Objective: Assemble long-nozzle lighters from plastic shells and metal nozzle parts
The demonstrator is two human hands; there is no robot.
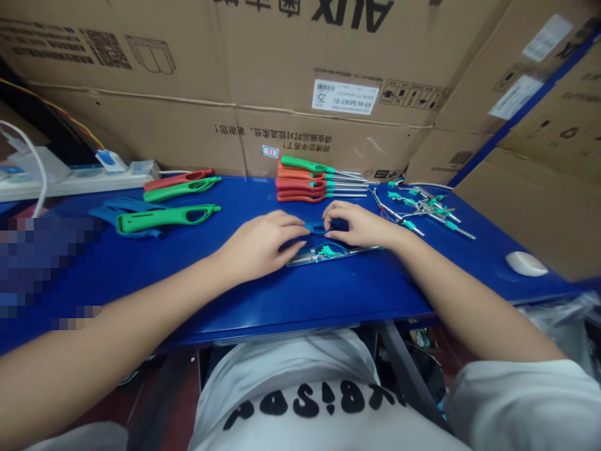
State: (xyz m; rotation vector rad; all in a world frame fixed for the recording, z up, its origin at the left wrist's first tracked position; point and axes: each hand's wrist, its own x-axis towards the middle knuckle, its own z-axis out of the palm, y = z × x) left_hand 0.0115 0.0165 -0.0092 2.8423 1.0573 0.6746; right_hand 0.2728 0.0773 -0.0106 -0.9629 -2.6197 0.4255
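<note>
In the head view, a blue lighter casing half is held between my two hands. My left hand has its fingers and thumb closed around the left end, partly hiding it. From the right, my right hand pinches the same casing with curled fingers. Just below it, on the table, lies an open lighter half with a metal tube, teal parts and thin wires inside. Its left end is close to my left thumb.
Behind my hands, red, orange and green lighters are stacked. Loose tube-and-wire assemblies lie right, near a white mouse-shaped object. Green casing halves lie left, before a power strip. A large cardboard box backs the blue table.
</note>
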